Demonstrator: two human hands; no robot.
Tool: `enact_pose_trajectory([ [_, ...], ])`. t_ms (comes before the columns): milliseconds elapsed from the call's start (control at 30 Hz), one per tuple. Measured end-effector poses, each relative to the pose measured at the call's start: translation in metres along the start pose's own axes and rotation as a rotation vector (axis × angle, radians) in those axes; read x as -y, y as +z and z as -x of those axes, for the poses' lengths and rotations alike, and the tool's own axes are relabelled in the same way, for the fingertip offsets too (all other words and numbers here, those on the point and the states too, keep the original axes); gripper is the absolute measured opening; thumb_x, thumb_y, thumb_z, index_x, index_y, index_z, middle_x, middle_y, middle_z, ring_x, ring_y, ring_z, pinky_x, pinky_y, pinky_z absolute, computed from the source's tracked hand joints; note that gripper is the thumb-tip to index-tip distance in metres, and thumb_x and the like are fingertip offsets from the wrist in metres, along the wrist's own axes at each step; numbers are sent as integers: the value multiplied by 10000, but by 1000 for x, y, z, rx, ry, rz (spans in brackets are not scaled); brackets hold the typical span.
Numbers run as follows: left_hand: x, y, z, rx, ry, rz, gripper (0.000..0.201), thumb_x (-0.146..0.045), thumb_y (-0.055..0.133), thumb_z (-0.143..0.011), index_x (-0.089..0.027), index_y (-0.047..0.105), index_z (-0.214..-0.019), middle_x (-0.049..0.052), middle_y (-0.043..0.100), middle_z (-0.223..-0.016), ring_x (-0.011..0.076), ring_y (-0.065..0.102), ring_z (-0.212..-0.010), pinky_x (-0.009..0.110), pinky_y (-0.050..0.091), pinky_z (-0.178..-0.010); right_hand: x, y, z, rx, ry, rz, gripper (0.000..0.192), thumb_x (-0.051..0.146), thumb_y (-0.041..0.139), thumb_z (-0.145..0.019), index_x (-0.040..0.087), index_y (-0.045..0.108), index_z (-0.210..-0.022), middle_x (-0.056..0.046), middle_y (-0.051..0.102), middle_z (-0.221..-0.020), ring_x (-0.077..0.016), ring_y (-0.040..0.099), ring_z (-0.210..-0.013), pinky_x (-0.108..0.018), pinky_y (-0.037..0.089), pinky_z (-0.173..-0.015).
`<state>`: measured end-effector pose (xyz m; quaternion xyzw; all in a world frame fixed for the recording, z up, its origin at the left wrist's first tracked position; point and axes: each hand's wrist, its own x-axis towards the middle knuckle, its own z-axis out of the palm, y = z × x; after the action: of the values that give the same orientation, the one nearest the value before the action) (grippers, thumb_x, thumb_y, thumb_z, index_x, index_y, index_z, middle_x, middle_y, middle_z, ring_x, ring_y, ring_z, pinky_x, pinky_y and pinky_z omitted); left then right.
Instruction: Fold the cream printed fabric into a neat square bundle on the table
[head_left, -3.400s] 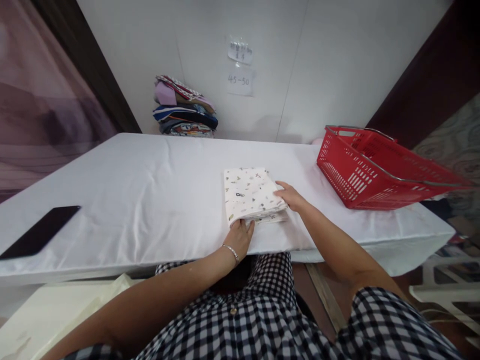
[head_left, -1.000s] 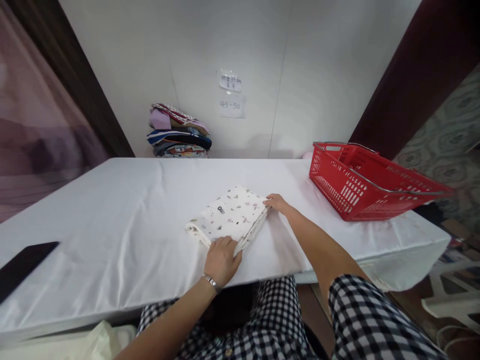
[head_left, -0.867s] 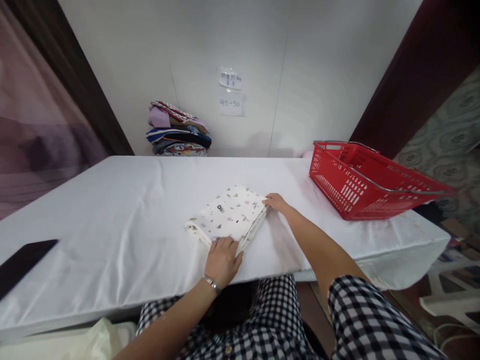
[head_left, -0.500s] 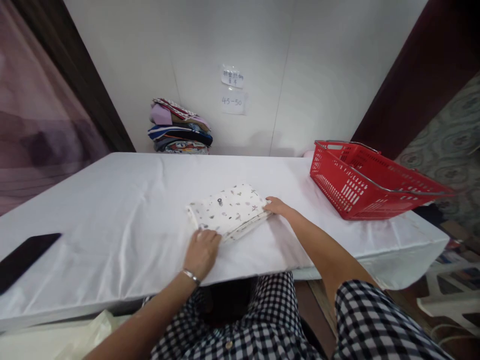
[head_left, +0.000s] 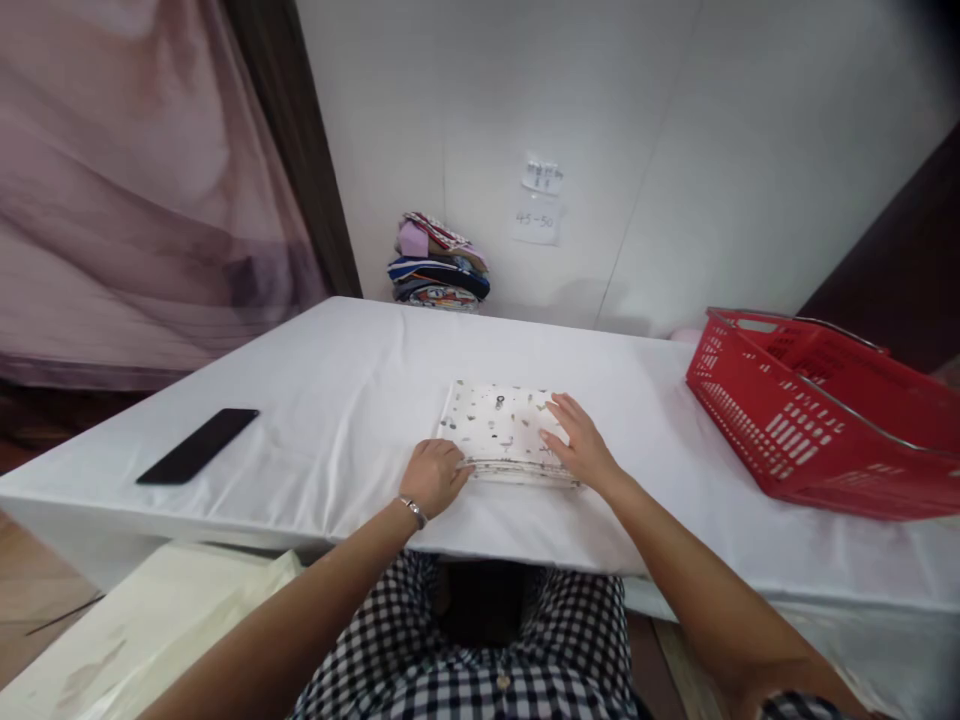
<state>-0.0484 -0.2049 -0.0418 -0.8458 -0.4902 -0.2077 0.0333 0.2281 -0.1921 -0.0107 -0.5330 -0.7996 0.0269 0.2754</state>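
A folded white cloth (head_left: 495,425) with a small scattered print lies flat on the white-covered table, its layered edge facing me. At its near left corner is my left hand (head_left: 435,477), wearing a silver bracelet, with fingers and thumb closed about the corner. My right hand (head_left: 583,447) touches the top of the cloth at its right side. Its fingers are spread and grip nothing.
A red plastic basket (head_left: 795,420) with metal handles stands at the table's right. A dark phone (head_left: 199,446) lies to the left. Several folded cloths form a pile (head_left: 439,265) by the wall, left of paper signs (head_left: 538,220). A pink curtain (head_left: 150,190) hangs far left.
The cloth has turned from a slant to lie nearly square to me. My right hand has let go of its right corner and now rests spread on top. The view has swung left.
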Motion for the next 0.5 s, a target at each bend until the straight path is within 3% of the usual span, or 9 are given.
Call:
enact_pose_trajectory([
  [67, 1, 1, 1, 5, -9, 35, 222, -322, 472, -848, -183, 625, -767, 61, 628, -845, 200, 550, -855, 372, 405, -795, 14, 14, -6, 118, -69, 26, 569, 505, 349, -885, 222, 332, -1379, -80, 259, -1469, -242, 122, -1373, -476, 167, -1082],
  [167, 6, 0, 4, 28, -5, 124, 263, -314, 432, -868, -192, 632, -748, 48, 631, -822, 179, 555, -842, 345, 414, -781, 24, 38, -2, 429, -130, 98, 653, 585, 363, -853, 249, 276, -1406, -80, 201, -1489, -262, 92, -1376, -502, 97, -1085],
  [233, 14, -4, 0, 32, -72, 219, 306, -322, 405, -876, -198, 632, -713, 34, 637, -788, 160, 565, -808, 313, 428, -771, 25, 50, 4, 522, -153, 136, 691, 616, 366, -837, 261, 242, -1417, -81, 157, -1499, -267, 69, -1378, -496, 71, -1086],
  [367, 40, -8, -31, -86, -522, 386, 239, -332, 437, -845, -213, 644, -852, 17, 667, -903, 136, 591, -823, 252, 442, -781, 22, 55, 10, 525, -158, 164, 672, 603, 353, -850, 281, 215, -1423, -74, 132, -1505, -260, 45, -1381, -483, 57, -1087],
  [500, 66, 2, -78, 94, -846, 513, 368, -431, 460, -833, -186, 595, -1073, 61, 664, -1041, 177, 602, -952, 257, 442, -805, 22, 55, 9, 512, -163, 195, 672, 590, 373, -849, 281, 212, -1425, -75, 140, -1503, -268, 59, -1379, -490, 61, -1085],
])
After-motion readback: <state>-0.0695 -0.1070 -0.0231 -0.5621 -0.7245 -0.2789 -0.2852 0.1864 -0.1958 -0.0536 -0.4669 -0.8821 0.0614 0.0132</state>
